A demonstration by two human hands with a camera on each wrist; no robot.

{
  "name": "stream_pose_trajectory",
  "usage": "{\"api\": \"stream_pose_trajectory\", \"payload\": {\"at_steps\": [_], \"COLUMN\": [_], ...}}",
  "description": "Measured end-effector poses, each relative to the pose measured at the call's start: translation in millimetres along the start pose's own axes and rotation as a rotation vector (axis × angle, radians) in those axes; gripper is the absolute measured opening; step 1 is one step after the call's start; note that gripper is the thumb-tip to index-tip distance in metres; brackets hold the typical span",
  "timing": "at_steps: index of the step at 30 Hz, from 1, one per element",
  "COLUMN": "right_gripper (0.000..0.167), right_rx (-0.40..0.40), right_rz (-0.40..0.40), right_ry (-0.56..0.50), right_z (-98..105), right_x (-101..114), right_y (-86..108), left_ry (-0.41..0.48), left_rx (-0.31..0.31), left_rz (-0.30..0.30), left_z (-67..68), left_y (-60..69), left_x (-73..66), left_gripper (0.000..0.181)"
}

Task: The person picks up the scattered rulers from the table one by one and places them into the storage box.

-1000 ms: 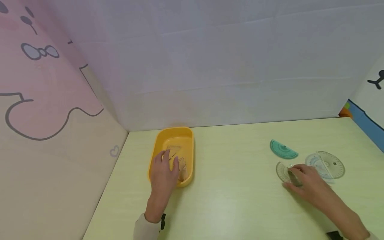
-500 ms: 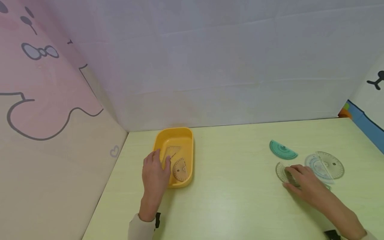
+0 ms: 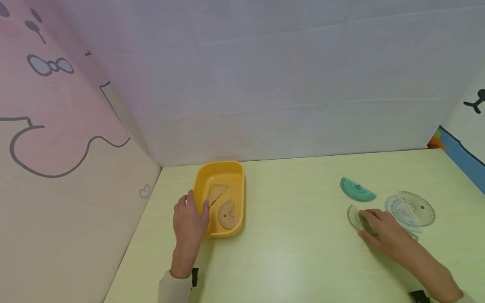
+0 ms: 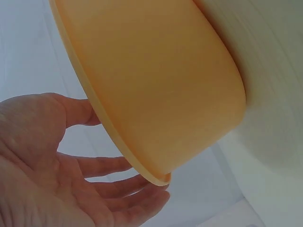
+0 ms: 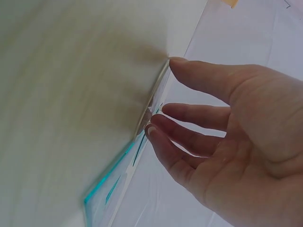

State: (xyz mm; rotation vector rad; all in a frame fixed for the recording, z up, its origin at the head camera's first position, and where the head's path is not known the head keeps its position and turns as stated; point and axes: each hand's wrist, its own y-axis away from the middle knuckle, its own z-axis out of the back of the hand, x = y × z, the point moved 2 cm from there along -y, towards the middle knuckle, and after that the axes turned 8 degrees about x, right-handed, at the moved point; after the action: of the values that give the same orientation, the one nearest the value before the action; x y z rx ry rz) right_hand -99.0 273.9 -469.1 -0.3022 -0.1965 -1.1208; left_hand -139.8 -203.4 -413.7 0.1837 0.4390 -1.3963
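In the head view my left hand hovers at the left rim of a yellow tray, fingers loosely spread and holding nothing. Part of that hand is behind the rim in the left wrist view. Inside the tray lie a clear set square and a clear protractor. On the right, my right hand has thumb and fingertips about another clear protractor on the table. The right wrist view shows the thumb at its edge and the fingers opposite. The palm hides part of it in the head view.
A green protractor lies behind the right hand. Two overlapping clear protractors, including a grey-toned one, lie to its right. Part of a greenish-edged clear piece shows beside the right fingers. A white sheet stands behind the table.
My left hand has drawn back leftward from over the tray to its left rim, uncovering the protractor and set square inside. My right hand has barely moved.
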Motion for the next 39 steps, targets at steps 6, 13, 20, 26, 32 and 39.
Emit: {"api": "stream_pose_trajectory", "payload": {"at_steps": [6,13,20,26,32,39], "right_gripper": [0.052,0.054,0.053,0.052,0.052,0.053], "right_rx": [-0.031,-0.024,-0.028,-0.016,-0.001,-0.014], "right_rz": [0.029,0.015,0.020,0.017,0.013,0.017], "right_ry": [0.016,0.032,0.036,0.027,0.018,0.029], "right_z": [0,1,1,1,0,-1], "right_x": [0,1,2,2,2,2], "right_y": [0.0,1.4,2.0,1.8,2.2,2.6], "left_ry": [-0.009,-0.012,-0.019,-0.017,-0.020,-0.021], "left_rx": [0.037,0.086,0.147,0.185,0.218,0.207], "left_rz": [0.035,0.052,0.086,0.105,0.111,0.075], "left_z": [4.1,5.1,3.7,2.5,1.3,-3.2], "left_y": [-0.6,-1.3,-2.4,-3.5,-5.0,-5.9], "left_x": [2.6,5.9,8.0,10.7,14.4,17.3], "left_gripper": [0.061,0.064,0.067,0.070,0.066,0.053]}}
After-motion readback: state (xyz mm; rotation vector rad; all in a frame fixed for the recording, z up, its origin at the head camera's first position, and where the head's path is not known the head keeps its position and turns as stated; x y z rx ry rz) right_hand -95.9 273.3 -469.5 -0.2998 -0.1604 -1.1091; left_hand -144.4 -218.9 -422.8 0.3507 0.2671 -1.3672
